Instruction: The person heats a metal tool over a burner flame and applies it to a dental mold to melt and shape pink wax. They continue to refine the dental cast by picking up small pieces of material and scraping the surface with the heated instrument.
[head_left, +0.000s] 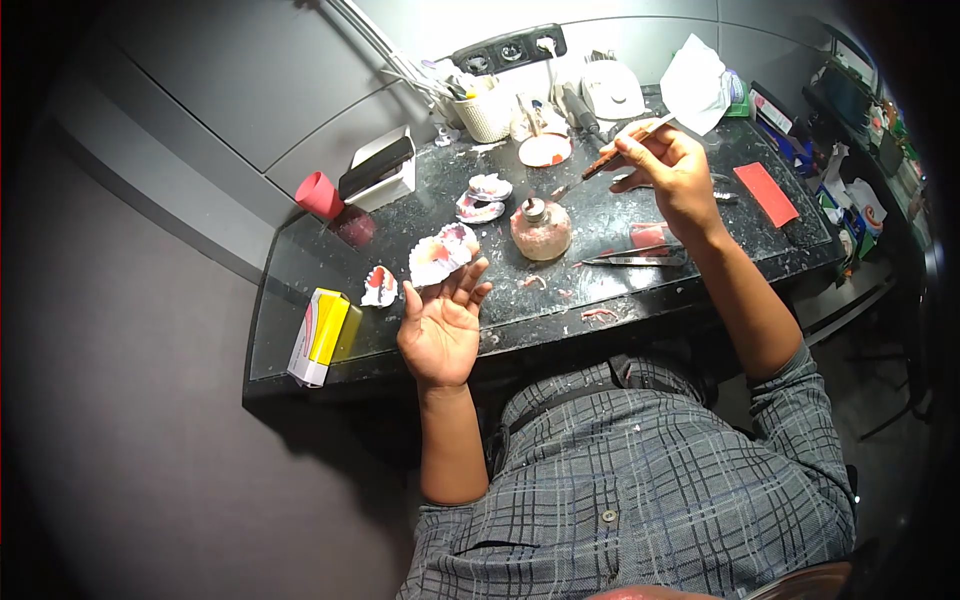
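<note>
My left hand [442, 330] is palm up over the desk's front part, its fingers curled up around the lower edge of a white cast with pink-red areas [440, 256]. In my right hand [672, 170] is a thin tool with a brown handle [604, 164], pinched between thumb and fingers, its metal tip pointing down and left. Below that tip stands a round glass burner [541, 232] with a metal cap. A small cast with red [379, 286] lies left of my left hand, and a stacked pair of casts [483, 199] sits behind it.
On the black desk [400, 345] are a yellow and white box [320, 337], a pink cup [319, 195], a white box [385, 170], metal tweezers [634, 261], a red sheet [766, 195] and a round dish [545, 150]. A white basket [485, 115] of tools stands behind.
</note>
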